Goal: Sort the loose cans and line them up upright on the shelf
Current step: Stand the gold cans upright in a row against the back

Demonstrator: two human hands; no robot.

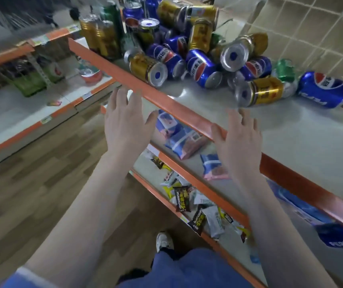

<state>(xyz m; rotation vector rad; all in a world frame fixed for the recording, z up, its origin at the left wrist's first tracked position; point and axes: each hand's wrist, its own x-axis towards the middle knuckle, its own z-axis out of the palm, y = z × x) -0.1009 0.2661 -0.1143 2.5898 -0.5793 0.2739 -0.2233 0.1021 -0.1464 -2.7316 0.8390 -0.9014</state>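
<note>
Both hands reach toward a shelf heaped with loose cans.
The left hand [128, 119] and right hand [239, 138] hover with fingers spread at the orange front edge of the shelf [303, 142], holding nothing. Blue and gold cans [199, 67] lie tumbled toward the back edge; a few gold cans [99, 38] stand upright at the far left end.

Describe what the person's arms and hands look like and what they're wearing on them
Both forearms are bare from the elbows down. The left hand and right hand wear no gloves, rings or watch that I can see. A short blue sleeve with a pale cuff shows on the left upper arm; the right sleeve is out of frame.
</note>
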